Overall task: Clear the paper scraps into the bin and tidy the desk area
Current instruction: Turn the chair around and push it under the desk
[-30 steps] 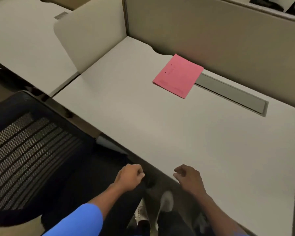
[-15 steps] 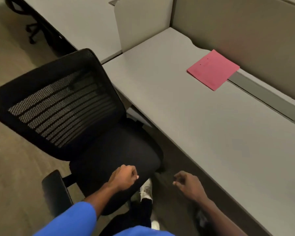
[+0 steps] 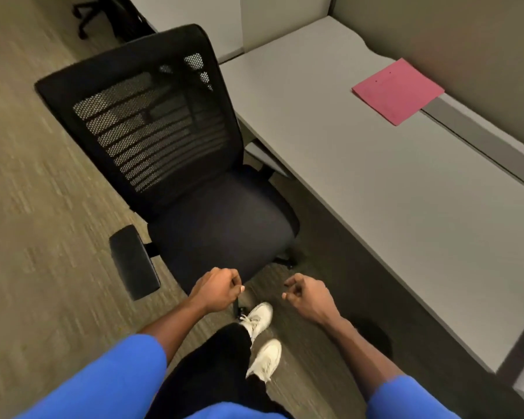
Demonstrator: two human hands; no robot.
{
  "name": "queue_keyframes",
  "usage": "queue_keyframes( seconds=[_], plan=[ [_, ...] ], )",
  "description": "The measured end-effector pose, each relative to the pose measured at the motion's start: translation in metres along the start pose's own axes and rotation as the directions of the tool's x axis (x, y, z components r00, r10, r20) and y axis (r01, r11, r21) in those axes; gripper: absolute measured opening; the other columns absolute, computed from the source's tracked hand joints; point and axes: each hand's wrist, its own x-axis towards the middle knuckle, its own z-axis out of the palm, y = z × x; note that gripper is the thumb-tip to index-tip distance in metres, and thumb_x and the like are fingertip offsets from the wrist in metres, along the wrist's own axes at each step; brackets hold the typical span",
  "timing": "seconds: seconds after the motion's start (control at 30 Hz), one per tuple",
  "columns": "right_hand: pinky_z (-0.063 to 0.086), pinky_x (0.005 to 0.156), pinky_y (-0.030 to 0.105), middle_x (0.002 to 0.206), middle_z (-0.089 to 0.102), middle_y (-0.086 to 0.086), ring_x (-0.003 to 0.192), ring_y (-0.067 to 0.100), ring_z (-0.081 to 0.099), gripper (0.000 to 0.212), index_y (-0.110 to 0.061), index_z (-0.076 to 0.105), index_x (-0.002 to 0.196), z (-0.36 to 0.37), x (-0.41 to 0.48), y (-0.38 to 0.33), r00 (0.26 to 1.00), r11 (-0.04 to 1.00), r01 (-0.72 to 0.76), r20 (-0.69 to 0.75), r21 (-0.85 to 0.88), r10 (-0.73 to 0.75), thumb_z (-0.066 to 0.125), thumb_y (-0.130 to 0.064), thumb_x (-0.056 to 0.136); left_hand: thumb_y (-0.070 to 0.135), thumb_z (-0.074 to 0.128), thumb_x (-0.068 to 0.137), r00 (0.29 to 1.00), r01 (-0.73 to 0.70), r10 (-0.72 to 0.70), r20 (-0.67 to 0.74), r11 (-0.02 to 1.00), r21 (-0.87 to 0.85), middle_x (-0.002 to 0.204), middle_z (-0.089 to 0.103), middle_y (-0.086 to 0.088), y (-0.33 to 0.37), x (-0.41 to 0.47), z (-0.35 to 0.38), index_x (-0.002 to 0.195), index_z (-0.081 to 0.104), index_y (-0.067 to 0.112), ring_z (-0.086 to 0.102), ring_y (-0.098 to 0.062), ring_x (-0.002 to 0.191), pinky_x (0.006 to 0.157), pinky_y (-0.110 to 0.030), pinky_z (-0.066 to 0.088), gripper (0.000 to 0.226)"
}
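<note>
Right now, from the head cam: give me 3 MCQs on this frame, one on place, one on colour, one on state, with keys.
1. Where does the folder lie?
A. on the chair seat
B. on the desk by the back partition
C. on the floor

2. What colour is the folder?
A. green
B. yellow
C. pink

3. What are the hands holding?
A. a paper scrap each
B. nothing visible
C. the chair's armrest

Key:
1 B: the folder lies flat on the desk, partly over the grey cable tray.
2 C: its cover is pink.
3 B: the left hand and right hand are loosely curled in front of the chair, touching nothing.
</note>
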Motion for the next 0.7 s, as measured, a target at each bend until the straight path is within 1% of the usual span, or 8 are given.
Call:
queue_keyframes(
  seconds=[0.17, 0.37, 0.47, 0.57, 0.63, 0.7],
  plan=[
    [0.057, 0.087, 0.033, 0.097, 0.074, -0.015, 0.100, 0.013, 0.071, 0.023, -0.030, 0.069, 0.115, 0.035, -0.013, -0.024, 1.000, 1.000, 0.010, 0.010, -0.018, -0.010, 0.070, -0.037, 0.092, 0.044, 0.070, 0.094, 0.999, 0.040, -0.041, -0.008, 0.999, -0.016, 0.099, 0.080, 0.005, -0.030, -0.032, -0.004, 0.100, 0.077, 0.027, 0.075, -0.020, 0.097, 0.087, -0.040, 0.062, 0.019],
    [0.058, 0.088, 0.038, 0.099, 0.074, -0.014, 0.102, 0.015, 0.071, 0.026, -0.030, 0.068, 0.117, 0.078, -0.019, -0.066, 0.999, 1.000, 0.003, 0.033, -0.007, -0.003, 0.068, -0.032, 0.092, 0.042, 0.073, 0.094, 0.999, 0.039, -0.040, -0.025, 0.999, -0.034, 0.096, 0.080, 0.002, -0.074, -0.049, -0.023, 0.097, 0.078, 0.023, 0.075, -0.021, 0.094, 0.082, -0.037, 0.060, 0.020],
    [0.058, 0.088, 0.040, 0.103, 0.076, -0.010, 0.103, 0.020, 0.071, 0.025, -0.029, 0.068, 0.115, 0.100, -0.019, -0.094, 1.000, 1.000, 0.003, 0.029, -0.016, -0.003, 0.062, -0.030, 0.091, 0.045, 0.072, 0.093, 0.998, 0.041, -0.042, -0.047, 0.999, -0.019, 0.097, 0.080, 0.004, -0.100, -0.051, -0.045, 0.098, 0.077, 0.025, 0.075, -0.020, 0.095, 0.085, -0.038, 0.061, 0.022],
    [0.058, 0.089, 0.041, 0.110, 0.075, -0.005, 0.106, 0.024, 0.070, 0.033, -0.029, 0.066, 0.120, 0.124, -0.014, -0.127, 1.000, 0.999, 0.008, 0.012, -0.032, -0.007, 0.059, -0.032, 0.088, 0.045, 0.072, 0.093, 0.997, 0.017, -0.019, -0.072, 0.999, -0.030, 0.094, 0.080, 0.005, -0.134, -0.043, -0.074, 0.096, 0.076, 0.025, 0.075, -0.019, 0.093, 0.087, -0.040, 0.061, 0.021],
    [0.057, 0.090, 0.039, 0.114, 0.075, -0.004, 0.109, 0.024, 0.070, 0.039, -0.030, 0.066, 0.124, 0.139, -0.007, -0.150, 1.000, 1.000, -0.007, -0.019, -0.007, 0.007, 0.058, -0.034, 0.086, 0.045, 0.072, 0.093, 0.996, -0.007, 0.005, -0.090, 1.000, -0.026, 0.090, 0.080, 0.006, -0.158, -0.034, -0.098, 0.093, 0.075, 0.026, 0.075, -0.020, 0.091, 0.085, -0.040, 0.061, 0.019],
    [0.057, 0.091, 0.039, 0.110, 0.076, -0.007, 0.110, 0.022, 0.070, 0.042, -0.029, 0.065, 0.126, 0.156, 0.004, -0.174, 0.999, 1.000, -0.022, -0.043, 0.022, 0.023, 0.059, -0.037, 0.085, 0.044, 0.073, 0.093, 0.991, -0.042, 0.041, -0.128, 0.999, 0.001, 0.089, 0.079, 0.005, -0.181, -0.024, -0.125, 0.093, 0.074, 0.026, 0.076, -0.021, 0.091, 0.083, -0.040, 0.061, 0.018]
  ],
)
